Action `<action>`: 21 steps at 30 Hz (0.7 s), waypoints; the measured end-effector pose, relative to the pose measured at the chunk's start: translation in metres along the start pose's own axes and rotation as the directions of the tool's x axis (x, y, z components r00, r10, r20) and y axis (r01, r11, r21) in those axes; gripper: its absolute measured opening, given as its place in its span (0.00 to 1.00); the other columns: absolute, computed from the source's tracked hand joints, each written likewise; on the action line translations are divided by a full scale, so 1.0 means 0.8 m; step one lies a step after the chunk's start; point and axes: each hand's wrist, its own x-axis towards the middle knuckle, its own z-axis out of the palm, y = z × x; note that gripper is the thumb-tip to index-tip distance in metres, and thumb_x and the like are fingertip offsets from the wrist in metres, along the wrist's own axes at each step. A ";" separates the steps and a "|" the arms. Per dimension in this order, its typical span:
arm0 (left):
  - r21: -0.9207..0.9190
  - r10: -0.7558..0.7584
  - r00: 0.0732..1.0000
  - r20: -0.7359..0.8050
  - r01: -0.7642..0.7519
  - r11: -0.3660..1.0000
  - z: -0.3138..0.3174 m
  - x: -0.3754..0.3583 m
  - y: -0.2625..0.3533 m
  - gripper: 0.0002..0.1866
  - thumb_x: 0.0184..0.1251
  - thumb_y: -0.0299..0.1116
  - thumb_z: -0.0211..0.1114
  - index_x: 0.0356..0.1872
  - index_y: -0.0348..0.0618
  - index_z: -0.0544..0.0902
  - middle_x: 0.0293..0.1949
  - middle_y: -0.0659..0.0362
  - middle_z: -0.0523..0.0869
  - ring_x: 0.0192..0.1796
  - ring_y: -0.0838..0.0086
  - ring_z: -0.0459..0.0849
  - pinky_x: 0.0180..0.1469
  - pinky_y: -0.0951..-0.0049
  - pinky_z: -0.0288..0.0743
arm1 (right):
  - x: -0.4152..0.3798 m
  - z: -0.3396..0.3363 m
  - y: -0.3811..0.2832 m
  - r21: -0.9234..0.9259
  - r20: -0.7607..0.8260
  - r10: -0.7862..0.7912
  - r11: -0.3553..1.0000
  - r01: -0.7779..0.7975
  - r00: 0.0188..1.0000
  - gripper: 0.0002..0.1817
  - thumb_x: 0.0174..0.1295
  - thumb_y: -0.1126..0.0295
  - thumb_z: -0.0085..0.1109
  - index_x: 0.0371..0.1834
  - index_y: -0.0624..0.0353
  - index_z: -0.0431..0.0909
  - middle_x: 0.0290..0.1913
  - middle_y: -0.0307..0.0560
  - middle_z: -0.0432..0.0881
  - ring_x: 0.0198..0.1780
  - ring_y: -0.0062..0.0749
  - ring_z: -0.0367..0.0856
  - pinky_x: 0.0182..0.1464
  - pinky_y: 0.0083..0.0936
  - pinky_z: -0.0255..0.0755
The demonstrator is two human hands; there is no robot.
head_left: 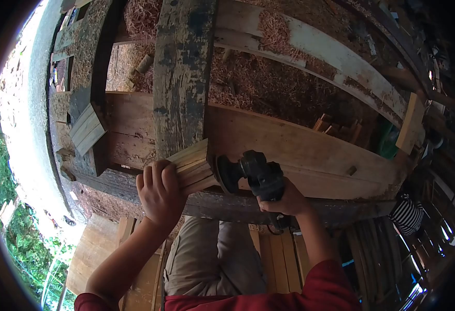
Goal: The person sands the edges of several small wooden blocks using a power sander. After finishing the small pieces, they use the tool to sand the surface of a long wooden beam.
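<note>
My left hand point(161, 193) is closed around the near end of a short wooden block point(195, 161) with lengthwise grooves. The block lies over the near edge of the workbench, by a weathered dark beam point(180, 78). In my right hand point(289, 199) is a black angle grinder point(262, 175), gripped by its body. The grinder's round disc point(228, 175) is up against the right end of the block; whether it touches cannot be made out. A similar wooden block point(88, 129) rests on the bench to the left.
A long plank point(300, 147) runs across the bench to the right. Reddish wood shavings point(258, 78) fill the gaps beyond it. An upright wooden piece point(411, 124) stands at the far right, near a green object point(389, 142). Striped cloth point(408, 213) hangs below.
</note>
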 end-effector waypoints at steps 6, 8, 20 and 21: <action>0.017 0.001 1.000 0.000 -0.001 1.000 0.003 -0.002 -0.001 0.37 0.73 0.71 0.66 0.52 0.40 0.77 0.47 0.50 0.84 0.45 0.50 0.84 0.47 0.50 0.75 | 0.010 0.002 -0.006 0.083 -0.010 0.067 0.994 -0.066 0.998 0.19 0.58 0.71 0.78 0.52 0.61 0.84 0.37 0.40 0.89 0.36 0.26 0.89 0.44 0.31 0.86; 0.018 0.000 1.000 0.009 -0.001 1.000 0.002 -0.004 -0.001 0.37 0.73 0.71 0.66 0.52 0.40 0.77 0.48 0.50 0.84 0.45 0.50 0.84 0.48 0.50 0.75 | 0.007 0.003 -0.007 0.066 0.024 0.053 0.996 -0.054 0.998 0.20 0.58 0.71 0.78 0.52 0.61 0.84 0.36 0.41 0.89 0.36 0.27 0.89 0.44 0.32 0.87; 0.033 -0.001 1.000 -0.010 0.001 0.999 0.002 0.000 0.003 0.37 0.70 0.70 0.71 0.51 0.41 0.76 0.47 0.51 0.83 0.45 0.50 0.85 0.48 0.49 0.77 | 0.034 -0.017 0.018 0.074 0.025 0.047 0.996 -0.049 0.999 0.19 0.56 0.69 0.78 0.49 0.60 0.84 0.37 0.42 0.89 0.37 0.28 0.90 0.45 0.33 0.87; 0.032 0.001 1.000 -0.017 -0.001 0.999 0.002 0.001 0.004 0.37 0.70 0.70 0.71 0.51 0.41 0.76 0.46 0.51 0.83 0.45 0.50 0.85 0.47 0.49 0.77 | 0.030 -0.014 0.016 0.077 0.021 0.038 0.996 -0.040 0.999 0.19 0.56 0.69 0.78 0.49 0.60 0.84 0.37 0.42 0.89 0.37 0.28 0.90 0.45 0.33 0.87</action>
